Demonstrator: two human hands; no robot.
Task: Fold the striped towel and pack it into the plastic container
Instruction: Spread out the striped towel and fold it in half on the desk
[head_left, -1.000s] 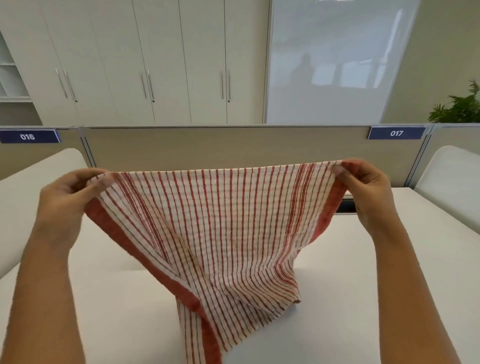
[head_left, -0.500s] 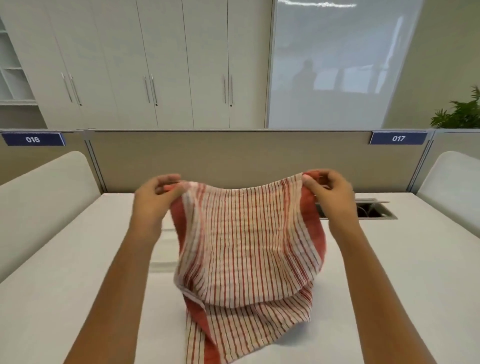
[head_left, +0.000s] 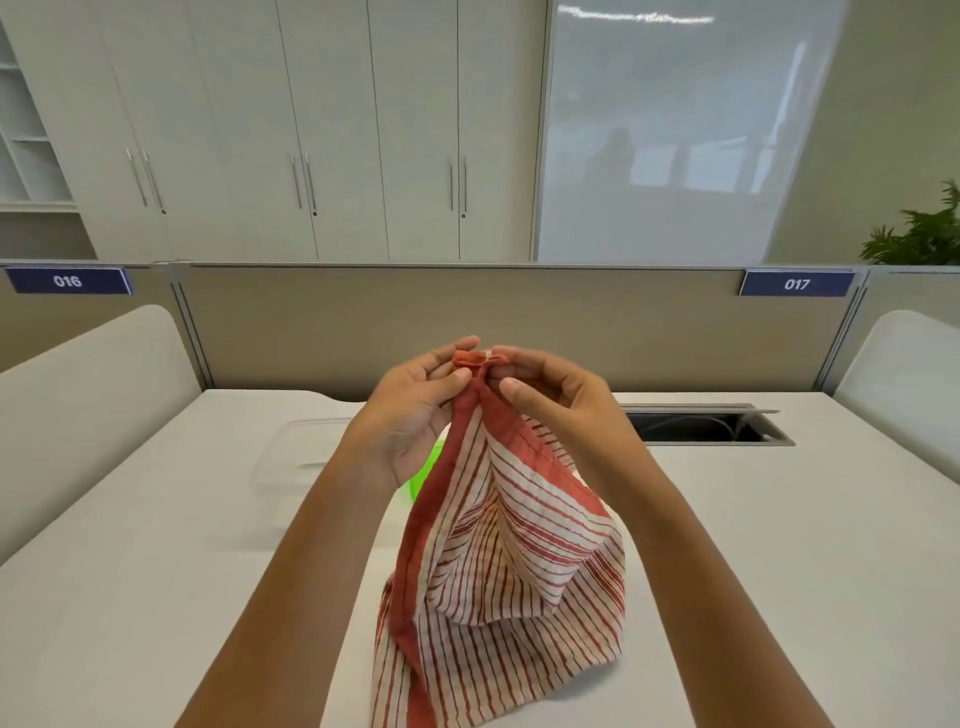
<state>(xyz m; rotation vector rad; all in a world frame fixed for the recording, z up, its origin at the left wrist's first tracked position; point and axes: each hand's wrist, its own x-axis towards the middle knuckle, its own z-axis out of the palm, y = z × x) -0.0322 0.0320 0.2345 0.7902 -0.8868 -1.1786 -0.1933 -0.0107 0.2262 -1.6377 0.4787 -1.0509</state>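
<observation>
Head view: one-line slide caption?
Both hands, left hand and right hand, pinch the striped towel corners together above the table.

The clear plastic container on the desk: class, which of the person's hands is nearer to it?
Left. The left hand is held up right beside the plastic container; the right hand is farther right, across the striped towel.

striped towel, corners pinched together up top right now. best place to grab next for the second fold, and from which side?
Probably the bottom fold of the red-and-white striped towel, which sags onto the white table. Keep the left hand on both top corners, free the right hand and come in from the right, where the cloth bulges open; the left edge hangs as a thick red hem.
</observation>
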